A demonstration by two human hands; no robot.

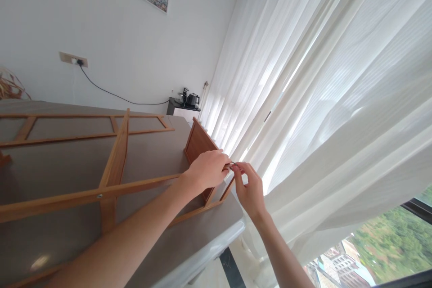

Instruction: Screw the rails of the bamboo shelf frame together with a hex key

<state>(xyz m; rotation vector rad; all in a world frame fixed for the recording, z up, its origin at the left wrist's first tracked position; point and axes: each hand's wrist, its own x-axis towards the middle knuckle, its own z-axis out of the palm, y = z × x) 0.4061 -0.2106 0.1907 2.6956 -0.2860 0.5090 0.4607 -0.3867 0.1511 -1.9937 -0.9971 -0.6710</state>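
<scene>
A slatted wooden rack frame (135, 187) lies on its side on a grey-covered surface. My left hand (208, 168) reaches across it, fingers closed around the far right end of the upper rail. Close by, my right hand (250, 186) pinches a thin, dark, bent metal piece (233, 163) at that same end. The fingertips of both hands nearly meet there, hiding the rail's end and most of the metal piece. Beneath my left hand is a solid wooden shelf panel (200, 141), partly covered by it. A screw head (99, 196) shows where the rail meets a crosspiece.
The surface (151, 157) under the frame ends at a plastic-wrapped edge (216, 247). White curtains (303, 99) hang close on the right, beside a window (391, 234). A black kettle (193, 99) stands on a small cabinet, and a cord (118, 95) runs along the wall to a socket (69, 58).
</scene>
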